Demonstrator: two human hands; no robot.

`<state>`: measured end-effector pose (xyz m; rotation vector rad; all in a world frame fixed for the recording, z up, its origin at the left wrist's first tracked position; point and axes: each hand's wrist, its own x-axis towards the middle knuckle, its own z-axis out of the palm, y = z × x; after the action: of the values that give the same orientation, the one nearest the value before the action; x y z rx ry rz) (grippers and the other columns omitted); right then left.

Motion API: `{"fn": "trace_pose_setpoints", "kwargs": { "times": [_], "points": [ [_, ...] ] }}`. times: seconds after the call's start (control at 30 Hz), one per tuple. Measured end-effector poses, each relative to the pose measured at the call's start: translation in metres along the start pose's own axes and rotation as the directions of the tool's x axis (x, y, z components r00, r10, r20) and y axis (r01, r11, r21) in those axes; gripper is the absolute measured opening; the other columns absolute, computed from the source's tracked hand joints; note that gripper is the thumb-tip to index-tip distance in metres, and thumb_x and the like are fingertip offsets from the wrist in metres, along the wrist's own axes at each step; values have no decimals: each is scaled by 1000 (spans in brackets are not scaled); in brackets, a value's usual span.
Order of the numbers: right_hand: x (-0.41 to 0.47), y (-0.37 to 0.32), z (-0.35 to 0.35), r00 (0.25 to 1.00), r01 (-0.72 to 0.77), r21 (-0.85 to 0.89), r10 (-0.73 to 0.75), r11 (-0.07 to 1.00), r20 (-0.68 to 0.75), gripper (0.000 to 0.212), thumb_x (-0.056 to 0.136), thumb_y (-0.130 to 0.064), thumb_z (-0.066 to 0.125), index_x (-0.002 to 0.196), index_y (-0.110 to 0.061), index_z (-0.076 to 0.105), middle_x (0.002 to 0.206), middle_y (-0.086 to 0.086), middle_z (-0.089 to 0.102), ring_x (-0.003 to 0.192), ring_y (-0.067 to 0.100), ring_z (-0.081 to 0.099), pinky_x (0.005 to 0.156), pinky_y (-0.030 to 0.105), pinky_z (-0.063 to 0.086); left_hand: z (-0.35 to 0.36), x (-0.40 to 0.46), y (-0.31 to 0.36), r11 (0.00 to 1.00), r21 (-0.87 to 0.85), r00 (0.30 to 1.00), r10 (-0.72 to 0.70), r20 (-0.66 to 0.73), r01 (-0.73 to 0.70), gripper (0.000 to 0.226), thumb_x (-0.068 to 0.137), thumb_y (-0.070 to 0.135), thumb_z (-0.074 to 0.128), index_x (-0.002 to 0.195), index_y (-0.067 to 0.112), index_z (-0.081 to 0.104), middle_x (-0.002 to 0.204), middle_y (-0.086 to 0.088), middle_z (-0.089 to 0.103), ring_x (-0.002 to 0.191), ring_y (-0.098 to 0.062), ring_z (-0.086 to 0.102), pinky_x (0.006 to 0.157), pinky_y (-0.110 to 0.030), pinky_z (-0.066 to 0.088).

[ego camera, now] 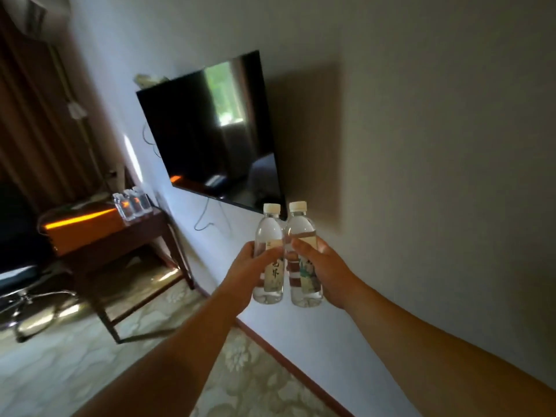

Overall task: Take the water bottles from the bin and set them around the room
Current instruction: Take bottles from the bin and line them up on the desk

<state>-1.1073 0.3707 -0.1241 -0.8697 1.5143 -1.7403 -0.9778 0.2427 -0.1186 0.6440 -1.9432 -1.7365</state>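
I hold two clear water bottles with white caps upright in front of me, side by side and nearly touching. My left hand (245, 270) grips the left bottle (268, 233) round its labelled middle. My right hand (323, 270) grips the right bottle (301, 228) the same way. Both bottles hang in the air before the white wall, just below the television's lower corner. Three more clear bottles (132, 204) stand in a row on the wooden desk (99, 230) at the far left. The bin is out of view.
A black wall-mounted television (207, 130) hangs ahead with a cable dangling under it. Brown curtains (33, 121) cover the left. A dark chair with a chrome base (24, 296) stands beside the desk. Patterned carpet (249, 374) runs along the skirting board.
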Motion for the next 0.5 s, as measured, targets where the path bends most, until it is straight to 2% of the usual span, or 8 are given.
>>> {"fn": "trace_pose_setpoints", "kwargs": {
  "times": [0.07, 0.1, 0.17, 0.27, 0.37, 0.43, 0.5],
  "points": [
    [21, -25, 48, 997, 60, -7, -59, 998, 49, 76, 70, -77, 67, 131, -34, 53, 118, -2, 73, 104, 18, 73, 81, 34, 58, -53, 1, 26, 999, 1, 999, 43, -3, -43, 64, 73, 61, 75, 123, 26, 57, 104, 3, 75, 97, -19, 74, 70, -35, 62],
    [33, -35, 73, 994, 81, 11, -82, 997, 67, 73, 74, -73, 66, 133, -31, 54, 119, 0, 73, 105, 20, 73, 80, 34, 58, -80, 3, 38, 998, -8, 998, 64, -8, -64, 62, 76, 58, 76, 125, 25, 56, 107, 0, 75, 99, -21, 74, 72, -38, 62],
    [56, -51, 121, 984, 124, 76, -132, 989, 116, 63, 83, -62, 66, 133, -24, 56, 119, 8, 73, 107, 27, 73, 83, 42, 61, -129, 1, 58, 994, -27, 993, 106, -48, -107, 64, 76, 51, 79, 127, 21, 55, 113, -7, 74, 101, -27, 73, 75, -46, 62],
    [88, -67, 194, 955, 139, 190, -183, 972, 234, 57, 90, -56, 61, 134, -19, 57, 122, 15, 72, 111, 34, 71, 87, 51, 59, -200, -6, 83, 989, -18, 979, 141, -148, -145, 68, 72, 48, 82, 127, 17, 55, 119, -12, 70, 106, -32, 70, 93, -59, 54],
    [117, -78, 261, 930, 95, 222, -166, 970, 329, 72, 85, -63, 58, 139, -16, 54, 126, 16, 70, 114, 34, 69, 91, 52, 57, -266, -12, 97, 990, -10, 963, 134, -233, -140, 63, 71, 47, 80, 124, 23, 57, 122, -10, 68, 115, -32, 64, 104, -62, 43],
    [136, -80, 300, 905, 80, 234, -169, 969, 390, 64, 90, -59, 56, 137, -16, 56, 125, 16, 70, 113, 35, 70, 85, 49, 60, -305, -15, 99, 989, -12, 950, 135, -281, -144, 53, 72, 44, 79, 118, 27, 60, 120, -8, 68, 115, -32, 63, 105, -62, 41],
    [156, -77, 334, 870, 69, 233, -173, 970, 463, 52, 95, -55, 53, 129, -17, 64, 122, 16, 72, 110, 34, 71, 80, 44, 61, -340, -14, 97, 989, -12, 929, 137, -345, -150, 44, 75, 39, 80, 114, 25, 63, 114, -8, 72, 112, -32, 66, 101, -60, 45]
  ]
}}
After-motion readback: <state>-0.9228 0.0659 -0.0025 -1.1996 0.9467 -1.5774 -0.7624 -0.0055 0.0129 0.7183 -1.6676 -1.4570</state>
